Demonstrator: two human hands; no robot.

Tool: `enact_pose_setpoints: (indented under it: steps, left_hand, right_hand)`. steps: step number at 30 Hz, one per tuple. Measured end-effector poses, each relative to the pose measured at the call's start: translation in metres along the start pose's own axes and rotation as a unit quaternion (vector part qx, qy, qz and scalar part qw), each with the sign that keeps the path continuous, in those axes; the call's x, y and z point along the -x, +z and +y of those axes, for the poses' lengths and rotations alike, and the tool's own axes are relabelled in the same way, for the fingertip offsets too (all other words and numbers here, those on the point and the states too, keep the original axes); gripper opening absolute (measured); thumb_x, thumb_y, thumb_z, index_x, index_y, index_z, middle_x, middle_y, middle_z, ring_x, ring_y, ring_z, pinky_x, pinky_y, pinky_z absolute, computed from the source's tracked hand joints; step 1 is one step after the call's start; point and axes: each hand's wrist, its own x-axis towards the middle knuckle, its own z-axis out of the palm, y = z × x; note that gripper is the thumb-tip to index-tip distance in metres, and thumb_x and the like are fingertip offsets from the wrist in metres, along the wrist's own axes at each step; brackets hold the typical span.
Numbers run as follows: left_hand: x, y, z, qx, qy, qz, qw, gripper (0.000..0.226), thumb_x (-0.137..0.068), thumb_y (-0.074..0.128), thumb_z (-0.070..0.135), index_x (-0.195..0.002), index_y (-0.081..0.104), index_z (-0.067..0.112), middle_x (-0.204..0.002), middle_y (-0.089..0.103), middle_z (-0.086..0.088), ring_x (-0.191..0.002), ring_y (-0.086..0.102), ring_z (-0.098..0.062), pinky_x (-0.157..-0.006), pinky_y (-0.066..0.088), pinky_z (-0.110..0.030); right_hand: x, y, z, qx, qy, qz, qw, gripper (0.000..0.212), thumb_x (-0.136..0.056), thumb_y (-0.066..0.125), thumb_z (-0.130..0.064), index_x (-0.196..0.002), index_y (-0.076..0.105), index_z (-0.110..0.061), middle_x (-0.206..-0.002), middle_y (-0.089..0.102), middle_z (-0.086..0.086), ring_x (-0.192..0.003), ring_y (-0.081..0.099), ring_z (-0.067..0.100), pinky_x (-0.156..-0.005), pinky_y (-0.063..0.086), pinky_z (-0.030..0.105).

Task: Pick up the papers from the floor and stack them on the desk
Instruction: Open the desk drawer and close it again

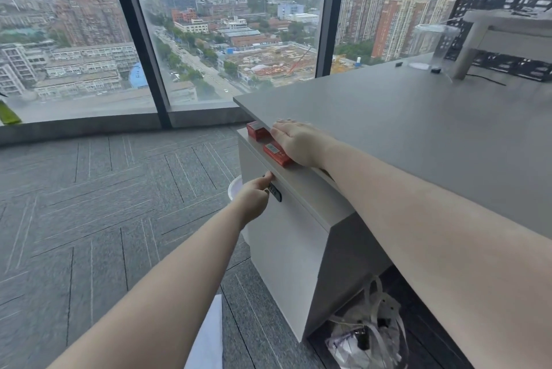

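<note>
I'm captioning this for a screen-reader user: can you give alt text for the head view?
A person's left hand grips the dark handle on a white cabinet, while the right hand rests flat at the grey desk edge beside two red boxes. Beyond are grey carpet and windows over a city.

Both forearms are bare, with no sleeves visible. The left hand [254,198] and right hand [298,141] wear no gloves, rings or watches.

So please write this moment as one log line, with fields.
left hand: at black lock of white cabinet | right hand: flat on grey desk edge | papers: none held
</note>
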Motion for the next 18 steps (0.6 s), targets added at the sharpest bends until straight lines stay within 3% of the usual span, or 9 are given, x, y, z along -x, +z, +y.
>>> enact_pose_setpoints:
  steps: [5,9,11,13,15,18]
  left_hand:
    - [-0.002,-0.011,-0.004,-0.018,-0.006,-0.01,1.0,0.058,-0.09,0.042,0.001,-0.143,0.042,0.023,-0.152,0.039,0.001,-0.144,0.03,-0.019,-0.118,0.023,-0.031]
    - [-0.007,-0.013,-0.006,-0.038,-0.045,0.087,0.994,0.043,-0.094,0.044,0.013,-0.136,0.049,0.009,-0.14,0.053,-0.009,-0.13,0.049,-0.027,-0.108,0.037,-0.034]
    - [-0.012,-0.009,-0.009,-0.014,-0.065,0.099,0.993,0.024,-0.093,0.049,0.021,-0.105,0.064,0.008,-0.116,0.063,-0.014,-0.112,0.06,-0.034,-0.101,0.047,-0.04]
    - [-0.015,-0.002,-0.008,0.018,-0.062,0.085,0.994,0.022,-0.092,0.051,0.02,-0.072,0.058,0.013,-0.091,0.062,-0.015,-0.091,0.064,-0.035,-0.091,0.051,-0.045]
    - [-0.02,0.004,-0.012,-0.07,-0.029,0.099,0.992,0.015,-0.089,0.053,0.016,-0.086,0.064,0.006,-0.098,0.066,-0.016,-0.095,0.062,-0.034,-0.09,0.051,-0.046]
    - [-0.024,0.002,-0.02,-0.262,0.038,0.11,0.958,0.035,-0.088,0.054,0.015,-0.122,0.059,0.011,-0.12,0.063,-0.01,-0.114,0.057,-0.028,-0.093,0.049,-0.04]
  right_hand:
    - [0.001,-0.001,-0.001,0.004,-0.005,0.004,1.0,0.054,-0.101,0.018,-0.04,-0.149,0.029,-0.018,-0.16,0.021,-0.003,-0.148,0.015,0.014,-0.121,0.01,0.033]
    - [0.004,-0.002,-0.001,0.013,-0.006,0.001,1.0,0.054,-0.101,0.018,-0.039,-0.15,0.026,-0.018,-0.161,0.018,-0.004,-0.149,0.011,0.011,-0.119,0.006,0.03]
    - [0.004,-0.002,-0.001,0.016,-0.008,0.001,1.0,0.053,-0.102,0.018,-0.039,-0.15,0.026,-0.017,-0.161,0.018,-0.003,-0.149,0.012,0.012,-0.119,0.006,0.03]
    - [0.005,-0.002,-0.002,0.018,-0.01,0.003,1.0,0.053,-0.102,0.019,-0.038,-0.149,0.028,-0.017,-0.161,0.018,-0.003,-0.149,0.012,0.012,-0.119,0.007,0.03]
    - [0.005,-0.003,-0.001,0.02,-0.01,0.004,1.0,0.053,-0.102,0.019,-0.039,-0.149,0.029,-0.017,-0.161,0.019,-0.003,-0.149,0.013,0.012,-0.118,0.008,0.03]
    - [0.005,-0.002,-0.001,0.025,-0.013,0.005,1.0,0.053,-0.101,0.018,-0.041,-0.148,0.032,-0.018,-0.16,0.021,-0.004,-0.148,0.015,0.013,-0.118,0.009,0.03]
